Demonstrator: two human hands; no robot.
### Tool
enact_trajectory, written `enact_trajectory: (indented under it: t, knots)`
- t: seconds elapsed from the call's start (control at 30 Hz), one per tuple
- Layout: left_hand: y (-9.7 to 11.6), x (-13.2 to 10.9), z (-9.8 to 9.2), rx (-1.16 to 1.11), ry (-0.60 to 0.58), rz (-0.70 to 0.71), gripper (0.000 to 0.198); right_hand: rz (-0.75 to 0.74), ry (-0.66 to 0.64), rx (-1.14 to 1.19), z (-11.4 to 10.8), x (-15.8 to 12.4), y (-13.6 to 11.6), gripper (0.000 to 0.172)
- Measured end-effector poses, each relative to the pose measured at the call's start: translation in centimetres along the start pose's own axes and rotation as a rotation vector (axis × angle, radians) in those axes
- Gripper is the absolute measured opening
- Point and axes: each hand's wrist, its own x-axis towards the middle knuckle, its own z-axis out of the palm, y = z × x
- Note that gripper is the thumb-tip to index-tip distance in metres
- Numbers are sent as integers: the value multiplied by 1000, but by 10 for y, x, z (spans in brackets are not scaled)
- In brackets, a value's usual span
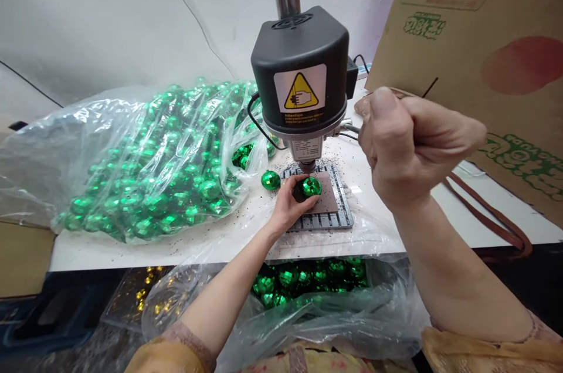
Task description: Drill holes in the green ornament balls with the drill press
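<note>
Left hand (290, 206) and right hand (411, 147): forearms were bare. Well behind each hand, near the elbow, began a mustard-yellow sleeve with a pinkish patterned cuff: left sleeve (165, 355), right sleeve (492, 349).

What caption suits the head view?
Left hand holds a green bauble under the bench drill; right hand grips its lever.

**Small production workshop.** A bench drill (301, 77) bearing a hazard label (301, 91) stands on a white worktable (440, 209) strewn with dark swarf. A bulk bag of green faceted baubles (145, 168) lies at left, a second bag (308, 288) hangs near, below the table edge, and a cardboard carton (484, 39) leans at far right.
</note>
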Motion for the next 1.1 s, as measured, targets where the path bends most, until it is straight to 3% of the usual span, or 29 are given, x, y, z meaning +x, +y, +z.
enact_trajectory:
  t: [0.53,1.1]
  knots:
    - [-3,-3,1,-25,-6,-1,50,-95,19,-36,-10,-19,14,51]
    - [0,-2,1,-2,10,6,50,-357,-46,59,-17,-32,37,49]
